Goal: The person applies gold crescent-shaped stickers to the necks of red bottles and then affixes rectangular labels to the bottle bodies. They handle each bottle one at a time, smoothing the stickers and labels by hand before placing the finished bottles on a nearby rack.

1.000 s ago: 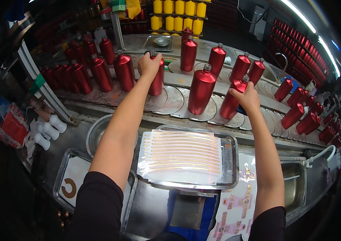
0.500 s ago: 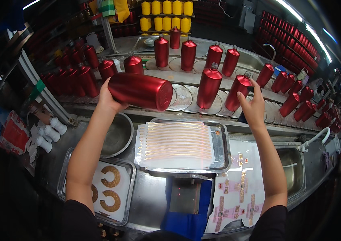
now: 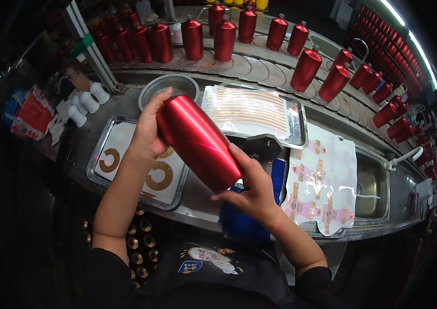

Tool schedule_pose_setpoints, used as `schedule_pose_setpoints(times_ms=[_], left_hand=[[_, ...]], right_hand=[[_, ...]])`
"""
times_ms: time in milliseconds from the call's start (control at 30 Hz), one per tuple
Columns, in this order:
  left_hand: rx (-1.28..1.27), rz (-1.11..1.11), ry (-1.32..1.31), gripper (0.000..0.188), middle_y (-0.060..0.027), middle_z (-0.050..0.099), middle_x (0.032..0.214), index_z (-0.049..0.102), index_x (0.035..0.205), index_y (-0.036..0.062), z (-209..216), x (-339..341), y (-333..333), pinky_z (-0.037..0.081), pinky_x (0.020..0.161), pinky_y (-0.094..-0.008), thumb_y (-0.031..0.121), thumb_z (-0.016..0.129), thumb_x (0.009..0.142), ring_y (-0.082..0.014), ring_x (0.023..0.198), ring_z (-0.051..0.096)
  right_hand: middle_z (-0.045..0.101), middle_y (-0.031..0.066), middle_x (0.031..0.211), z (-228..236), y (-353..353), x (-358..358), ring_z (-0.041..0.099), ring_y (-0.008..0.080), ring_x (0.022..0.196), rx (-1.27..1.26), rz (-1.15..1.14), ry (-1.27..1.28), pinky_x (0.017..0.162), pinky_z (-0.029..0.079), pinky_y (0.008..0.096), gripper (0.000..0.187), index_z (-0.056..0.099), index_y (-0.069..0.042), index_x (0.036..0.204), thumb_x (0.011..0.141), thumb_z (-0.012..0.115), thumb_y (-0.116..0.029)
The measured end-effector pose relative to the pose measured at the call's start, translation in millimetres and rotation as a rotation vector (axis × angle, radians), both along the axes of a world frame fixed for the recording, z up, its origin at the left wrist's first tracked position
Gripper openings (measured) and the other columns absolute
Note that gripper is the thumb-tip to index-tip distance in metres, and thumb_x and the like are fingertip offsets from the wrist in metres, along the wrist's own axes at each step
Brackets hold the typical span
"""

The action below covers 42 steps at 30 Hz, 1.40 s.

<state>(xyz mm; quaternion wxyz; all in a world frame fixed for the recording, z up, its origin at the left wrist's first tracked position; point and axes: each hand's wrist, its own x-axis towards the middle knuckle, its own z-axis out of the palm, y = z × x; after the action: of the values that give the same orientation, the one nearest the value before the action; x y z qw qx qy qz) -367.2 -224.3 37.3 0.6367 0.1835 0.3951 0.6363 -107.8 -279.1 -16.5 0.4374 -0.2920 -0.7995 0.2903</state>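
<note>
A glossy red bottle [image 3: 198,141] is tilted between my two hands, above the work counter. Its neck end lies in my left hand [image 3: 149,129], fingers wrapped round it, so the neck itself is hidden. My right hand [image 3: 254,188] grips the opposite, base end, thumb below and fingers above. Under and beside the bottle is a metal tray [image 3: 95,167] with gold ring-shaped decals [image 3: 159,176] on white sheets. Behind it, a sheet of gold-striped decals [image 3: 247,110] rests on another metal tray [image 3: 296,123].
A curved conveyor [image 3: 239,64] carries several upright red bottles [image 3: 306,70] at the back. A metal bowl [image 3: 190,87] stands behind my left hand. A dark bracket [image 3: 264,147] and blue cloth [image 3: 244,221] are near my right hand, with patterned decal sheets [image 3: 306,159] and a sink [image 3: 373,198] farther right.
The red bottle has come back from the conveyor toward me and turned base-down. My right hand has left the standing bottles and now grips its base. The view has tilted downward.
</note>
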Motion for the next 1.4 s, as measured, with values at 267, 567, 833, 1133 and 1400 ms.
schedule_pose_setpoints(times_ms=[267,567,833,1133,1400], left_hand=[[0.297,-0.166,0.892,0.072,-0.0161,0.061,0.123,0.057,0.124,0.0004,-2.5,34.9,-78.1,0.050,0.099,-0.0376,0.027,0.091,0.068,-0.0289,0.116,0.062],[0.649,-0.122,1.256,0.086,-0.0191,0.042,0.139,0.043,0.141,0.0063,-29.0,45.7,-91.1,0.040,0.110,-0.0425,0.023,0.090,0.070,-0.0382,0.130,0.047],[-0.268,0.069,1.713,0.089,-0.0218,0.041,0.144,0.043,0.134,-0.0009,-96.8,-97.1,-46.6,0.032,0.114,-0.0485,0.038,0.089,0.068,-0.0411,0.136,0.035],[-0.584,-0.083,1.957,0.070,-0.0231,0.059,0.124,0.055,0.115,0.0013,-112.1,-248.4,-8.5,0.045,0.101,-0.0474,0.037,0.090,0.066,-0.0402,0.119,0.055],[-0.452,0.211,1.827,0.040,-0.0192,0.068,0.092,0.057,0.093,-0.0015,-141.4,-296.8,1.4,0.054,0.077,-0.0446,0.017,0.086,0.072,-0.0366,0.088,0.068]], right_hand=[[0.063,0.0199,0.121,-3.6,-62.3,5.6,0.065,0.0366,0.105,-0.278,-0.092,-0.343,0.086,0.054,0.0404,0.101,0.037,-0.009,0.153,0.069,0.090,-0.023],[0.066,0.0145,0.118,23.1,-56.1,11.5,0.060,0.0174,0.082,-0.492,-0.144,-0.296,0.069,0.048,0.0277,0.080,0.045,-0.007,0.151,0.079,0.080,-0.012],[0.064,0.0121,0.118,16.5,-40.8,22.0,0.048,0.0043,0.065,-0.693,-0.251,-0.126,0.058,0.039,0.0191,0.072,0.044,0.001,0.149,0.083,0.073,-0.006],[0.066,0.0111,0.115,6.7,-20.8,19.1,0.048,0.0048,0.063,-0.681,-0.338,-0.146,0.056,0.037,0.0192,0.071,0.046,-0.002,0.149,0.083,0.071,-0.003],[0.066,0.0091,0.113,7.6,-10.4,16.4,0.046,0.0031,0.063,-0.683,-0.308,-0.134,0.057,0.037,0.0185,0.065,0.046,0.000,0.148,0.087,0.069,-0.005]])
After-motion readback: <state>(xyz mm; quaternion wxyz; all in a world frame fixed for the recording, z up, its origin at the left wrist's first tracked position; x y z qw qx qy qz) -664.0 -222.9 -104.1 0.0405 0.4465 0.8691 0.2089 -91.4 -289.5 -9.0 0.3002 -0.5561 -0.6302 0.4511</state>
